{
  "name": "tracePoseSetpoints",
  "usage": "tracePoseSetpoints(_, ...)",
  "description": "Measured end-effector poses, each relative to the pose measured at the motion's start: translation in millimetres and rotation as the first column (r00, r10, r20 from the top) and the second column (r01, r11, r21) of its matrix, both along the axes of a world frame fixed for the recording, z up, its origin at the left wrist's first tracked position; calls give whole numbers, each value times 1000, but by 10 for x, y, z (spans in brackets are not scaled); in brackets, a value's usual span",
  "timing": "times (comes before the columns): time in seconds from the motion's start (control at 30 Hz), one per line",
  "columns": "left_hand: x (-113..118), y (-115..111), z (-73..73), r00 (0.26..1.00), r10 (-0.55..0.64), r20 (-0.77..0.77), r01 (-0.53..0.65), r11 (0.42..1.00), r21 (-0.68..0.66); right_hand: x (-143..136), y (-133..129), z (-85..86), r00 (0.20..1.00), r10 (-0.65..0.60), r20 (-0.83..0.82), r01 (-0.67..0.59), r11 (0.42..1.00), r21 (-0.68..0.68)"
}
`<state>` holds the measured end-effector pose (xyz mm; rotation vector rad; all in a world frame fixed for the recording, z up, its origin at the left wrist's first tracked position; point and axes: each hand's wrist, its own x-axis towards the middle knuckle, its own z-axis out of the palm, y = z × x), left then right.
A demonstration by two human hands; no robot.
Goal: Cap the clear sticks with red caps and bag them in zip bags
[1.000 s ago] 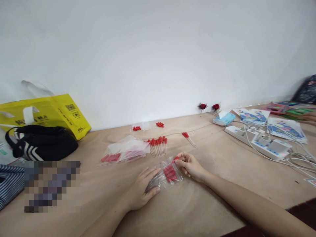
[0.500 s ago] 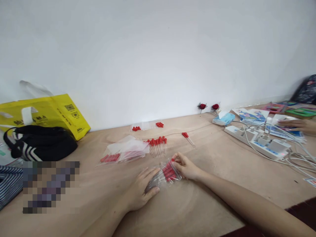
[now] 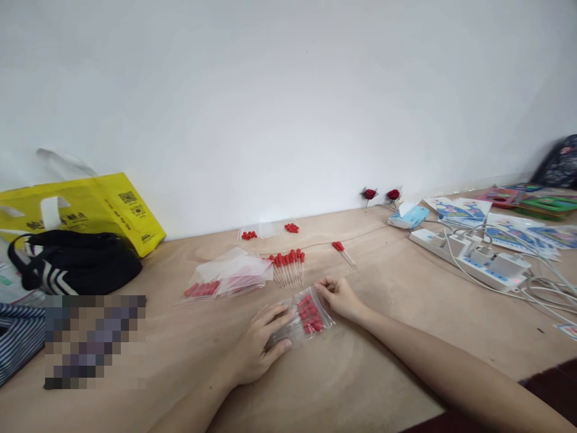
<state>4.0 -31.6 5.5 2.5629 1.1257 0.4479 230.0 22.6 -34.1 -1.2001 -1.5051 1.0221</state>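
Note:
A clear zip bag (image 3: 293,328) lies on the table with several red-bulbed droppers (image 3: 310,313) in it, their bulbs towards the bag's right end. My left hand (image 3: 261,346) holds the bag's left end, thumb along the lower edge and fingers over the top. At the upper right corner, the curled fingers of my right hand (image 3: 339,297) pinch the edge of the bag. Just beyond the hands is a row of loose droppers (image 3: 288,264). Two more loose droppers (image 3: 345,255) lie farther right.
Stacked zip bags (image 3: 229,273), some holding droppers, lie left of the row. Small bags of red bulbs (image 3: 265,230) are by the wall. A yellow bag (image 3: 135,210) and a black pouch (image 3: 90,258) stand left; a power strip (image 3: 469,258) with cables is right.
The red bulb under my right fingertips is now inside the bag with the others. My left hand has barely moved. Another person's hand at the far right has left the view.

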Motion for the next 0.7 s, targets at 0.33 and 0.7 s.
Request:
tracePoseSetpoints(0.33, 128, 112, 89, 985, 149, 87, -147, 989, -28, 91, -60, 78, 931, 193, 310, -233, 968, 98)
tracePoseSetpoints(0.7, 493, 661, 265, 969, 213, -129, -249, 833, -495, 103, -35, -5, 980, 88, 177, -101, 993, 65)
